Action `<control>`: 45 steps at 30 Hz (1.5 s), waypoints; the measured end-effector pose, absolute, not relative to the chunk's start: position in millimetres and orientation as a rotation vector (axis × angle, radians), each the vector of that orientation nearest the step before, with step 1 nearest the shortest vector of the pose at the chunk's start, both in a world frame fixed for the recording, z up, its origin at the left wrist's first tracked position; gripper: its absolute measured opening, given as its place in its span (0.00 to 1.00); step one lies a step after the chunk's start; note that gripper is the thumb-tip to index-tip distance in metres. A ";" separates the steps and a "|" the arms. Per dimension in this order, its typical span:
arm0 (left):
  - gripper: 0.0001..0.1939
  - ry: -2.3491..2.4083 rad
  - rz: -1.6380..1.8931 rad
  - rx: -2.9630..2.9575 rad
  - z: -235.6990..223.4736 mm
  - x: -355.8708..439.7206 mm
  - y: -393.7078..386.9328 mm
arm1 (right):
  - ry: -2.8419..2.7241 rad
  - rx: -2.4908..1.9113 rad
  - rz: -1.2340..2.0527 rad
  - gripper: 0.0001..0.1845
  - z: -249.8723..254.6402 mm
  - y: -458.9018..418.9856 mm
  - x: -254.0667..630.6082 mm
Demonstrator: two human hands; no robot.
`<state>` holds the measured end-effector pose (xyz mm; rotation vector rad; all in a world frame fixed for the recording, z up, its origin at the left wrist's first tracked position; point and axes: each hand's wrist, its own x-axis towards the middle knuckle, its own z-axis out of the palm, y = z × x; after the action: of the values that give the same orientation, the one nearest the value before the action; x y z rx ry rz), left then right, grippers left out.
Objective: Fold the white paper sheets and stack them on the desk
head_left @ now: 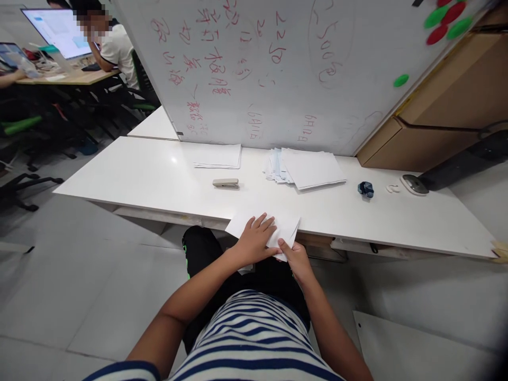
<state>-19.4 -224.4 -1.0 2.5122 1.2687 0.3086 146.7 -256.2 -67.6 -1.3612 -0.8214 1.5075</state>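
Note:
A folded white sheet of paper (283,226) lies at the near edge of the white table (159,174), partly hanging over it. My left hand (254,241) rests flat on the sheet with its fingers spread. My right hand (296,259) pinches the paper's near corner between thumb and fingers. A grey stapler (226,183) lies on the table beyond my hands.
A thin paper stack (219,156) and a larger fanned pile of sheets (307,168) lie near the whiteboard (278,63). A small blue object (365,189), a white clip (392,188) and a mouse (414,184) sit right. Another person sits at a desk far left.

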 end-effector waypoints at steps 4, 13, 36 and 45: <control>0.16 1.443 0.353 2.428 6.1 -26.0 -212.5 | -0.900 -1.402 1.435 0.26 -70.9 -254.6 146.7; 0.19 1.849 1.060 1.684 32.7 -94.0 -181.8 | -1.049 -1.193 1.637 0.19 -62.4 -261.2 159.7; 0.19 1.541 0.725 2.179 4.8 -63.1 -215.0 | -0.713 -1.289 1.534 0.18 -66.6 -233.8 139.0; 0.22 1.396 0.508 2.536 -17.6 -37.6 -229.6 | -0.749 -1.351 1.499 0.14 -71.2 -229.9 125.5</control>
<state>-37.6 -229.6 -17.6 2.5357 1.3961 0.5076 125.5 -229.9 -71.2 -1.3506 -0.7488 1.4989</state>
